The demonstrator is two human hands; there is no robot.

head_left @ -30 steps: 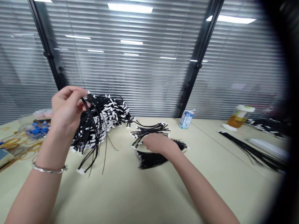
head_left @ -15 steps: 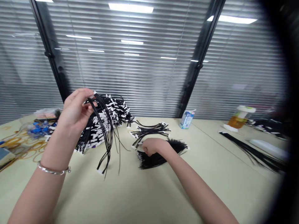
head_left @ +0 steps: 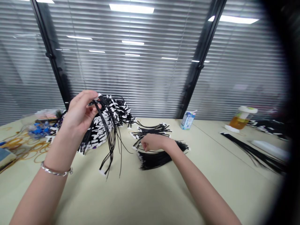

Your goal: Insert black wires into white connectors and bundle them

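Observation:
My left hand is raised at left, closed on black wire harnesses by a white connector at their upper end. The wires hang down in loose curves, with another white connector at the bottom and a few loose ends. My right hand is closed, fingers curled under, above a bundle of cut black wires on the table. Whatever its fingertips grip is hidden. Just behind this hand lie several finished-looking black harnesses with white connectors at both ends.
A big heap of black harnesses with white connectors is behind my left hand. Yellow wires and blue parts lie at far left. At right are a drink carton, a jug of amber liquid and long black wires.
My left hand has shifted slightly right with the hanging harnesses. My right hand has risen a little and moved slightly left, away from the wire bundle.

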